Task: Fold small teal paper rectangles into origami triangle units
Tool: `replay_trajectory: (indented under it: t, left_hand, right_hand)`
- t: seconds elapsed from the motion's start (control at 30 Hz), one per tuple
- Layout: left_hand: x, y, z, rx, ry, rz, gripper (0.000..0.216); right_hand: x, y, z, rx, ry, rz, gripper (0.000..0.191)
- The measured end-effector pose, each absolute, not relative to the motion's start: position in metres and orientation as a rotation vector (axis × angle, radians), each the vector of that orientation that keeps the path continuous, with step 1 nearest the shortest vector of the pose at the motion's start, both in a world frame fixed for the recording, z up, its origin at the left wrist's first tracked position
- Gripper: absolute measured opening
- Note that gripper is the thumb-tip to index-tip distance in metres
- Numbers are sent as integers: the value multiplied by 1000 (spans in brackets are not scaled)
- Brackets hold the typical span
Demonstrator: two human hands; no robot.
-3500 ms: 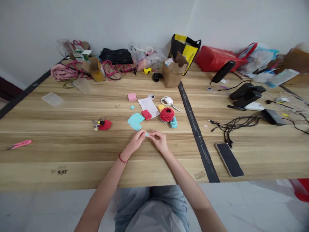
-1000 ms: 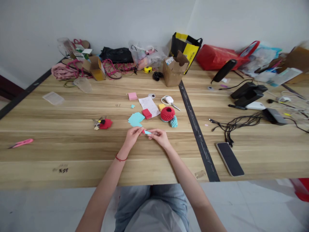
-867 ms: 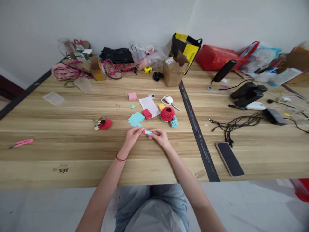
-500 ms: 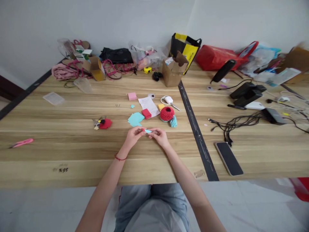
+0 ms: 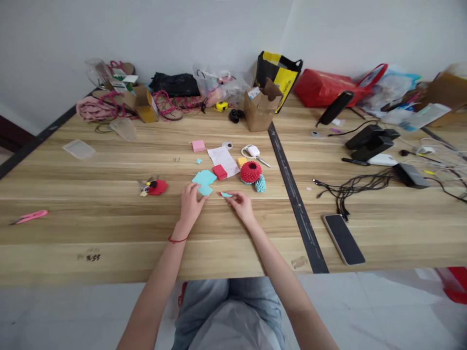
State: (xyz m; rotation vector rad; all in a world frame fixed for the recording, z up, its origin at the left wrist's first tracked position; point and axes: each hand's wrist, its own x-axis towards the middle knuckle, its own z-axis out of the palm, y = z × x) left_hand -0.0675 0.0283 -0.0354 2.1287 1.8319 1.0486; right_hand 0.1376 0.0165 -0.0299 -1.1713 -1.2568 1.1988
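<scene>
From where I stand, I see a person working with two bare hands over a wide table of light wood grain (image 5: 120, 233). The right hand (image 5: 242, 206) pinches a small folded piece of red and light blue paper (image 5: 225, 195) between thumb and fingers; the red end points toward the other hand. The left hand (image 5: 191, 204), with a thin red bracelet (image 5: 178, 240) at its wrist, is spread — the thumb stands apart from the fingers — and its tips touch the near edge of some flat light blue paper sheets (image 5: 204, 179). The two hands are apart.

Just beyond the sheets, a thick red paper pad (image 5: 220, 172) lies partly on a white sheet with faint marks (image 5: 229, 165). To the right of this sheet sits a round pleated red object with light blue underside (image 5: 250, 171), and just beside it a light blue textured cylinder (image 5: 260, 183). Farther back lies a pink square pad (image 5: 198, 146).
</scene>
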Motion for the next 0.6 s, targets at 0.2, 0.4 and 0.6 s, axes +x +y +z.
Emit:
replay_trajectory:
  t: [0.2,0.4,0.6]
  left_hand:
    - [-63,28,-33,2187,1878,946,42]
    - [-57,23,-27,2239,1889,845,47]
    - [-53,20,-23,2259,1849,829,44]
  right_hand:
    - [137,17,-31,-1184,-1227,1170,26]
    - [136,17,-32,-1192,-1150,1184,26]
    - [135,18,-34,-1193,-1120,1167,24]
